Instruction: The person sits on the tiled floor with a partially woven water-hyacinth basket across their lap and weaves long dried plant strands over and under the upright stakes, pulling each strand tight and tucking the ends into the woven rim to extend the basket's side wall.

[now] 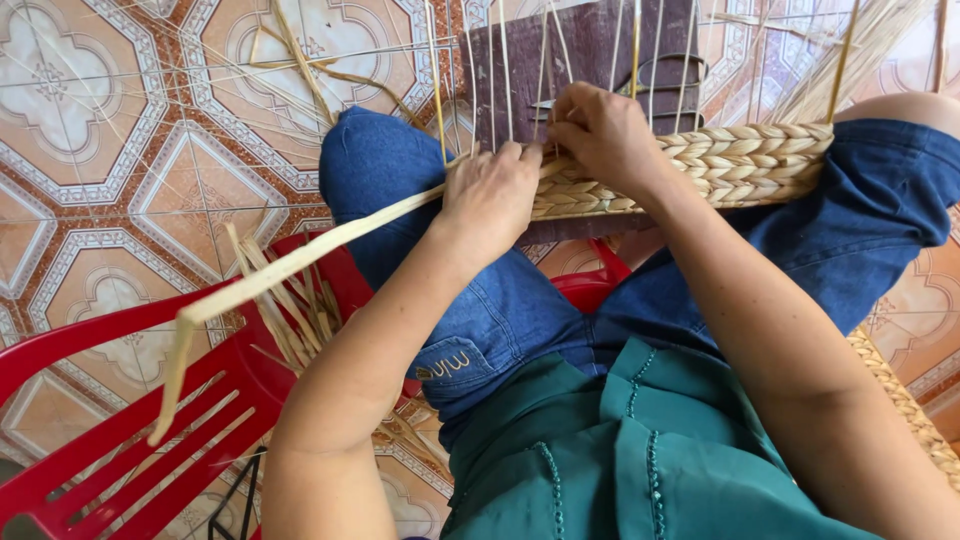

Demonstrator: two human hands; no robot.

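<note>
While you sat with the woven basket piece (740, 160) across your knees, your left hand (490, 195) was closed around a long flat straw strand (300, 262), which ran from your fist down and left over the red plastic chair (130, 420). Your right hand (600, 135) pinched shut on the braided edge just beside the left one, among the thin upright stakes (505, 70). Loose straw (285, 310) lay on the chair seat, and more was scattered over the patterned tile floor (110, 130).
</note>
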